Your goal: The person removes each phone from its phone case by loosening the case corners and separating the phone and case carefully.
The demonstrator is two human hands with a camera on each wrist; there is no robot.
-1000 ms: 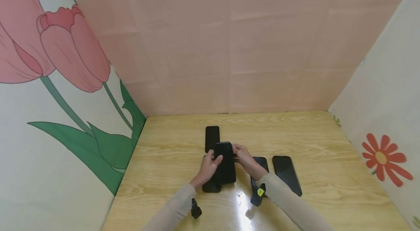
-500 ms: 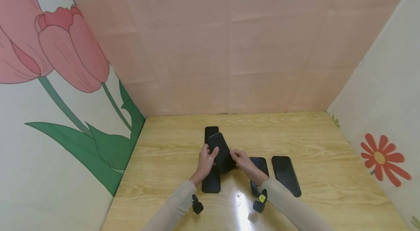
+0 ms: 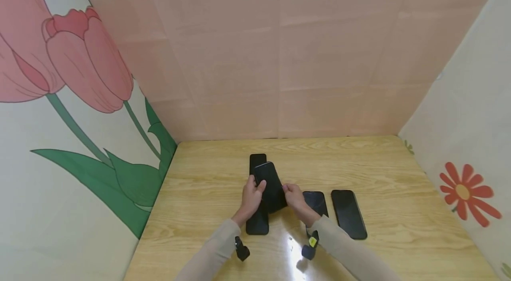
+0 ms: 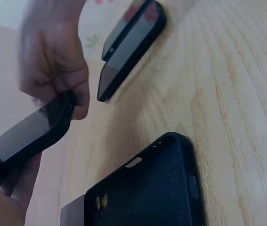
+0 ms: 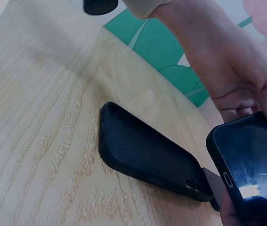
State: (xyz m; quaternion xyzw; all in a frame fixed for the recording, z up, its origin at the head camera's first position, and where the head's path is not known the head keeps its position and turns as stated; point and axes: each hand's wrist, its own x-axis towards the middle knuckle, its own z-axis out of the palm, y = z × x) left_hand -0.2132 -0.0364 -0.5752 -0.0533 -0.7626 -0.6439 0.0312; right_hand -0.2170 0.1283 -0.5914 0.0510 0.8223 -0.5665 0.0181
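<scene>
A smartphone in a black case (image 3: 271, 188) is held tilted above the table, its dark glossy screen (image 5: 255, 160) showing in the right wrist view. My left hand (image 3: 250, 197) grips its left side, with the thumb over the front edge. On the opposite side, my right hand (image 3: 296, 199) pinches the lower right edge; in the left wrist view this hand (image 4: 53, 61) has its fingers curled at the corner. Below lies an empty black phone case (image 5: 147, 148), hollow side up with camera cutouts; the held phone partly covers this case (image 3: 257, 223) in the head view.
Another dark phone (image 3: 257, 159) lies flat behind the empty case, partly hidden. To the right are two more phones, one (image 3: 315, 201) partly under my right forearm and one (image 3: 349, 214) beyond it. The wooden table (image 3: 207, 179) meets a pink backdrop (image 3: 239, 117).
The held phone has tilted leftward and moved slightly away from me. My right hand has shifted from its upper right edge down to its lower right edge. Little differs over the last half second.
</scene>
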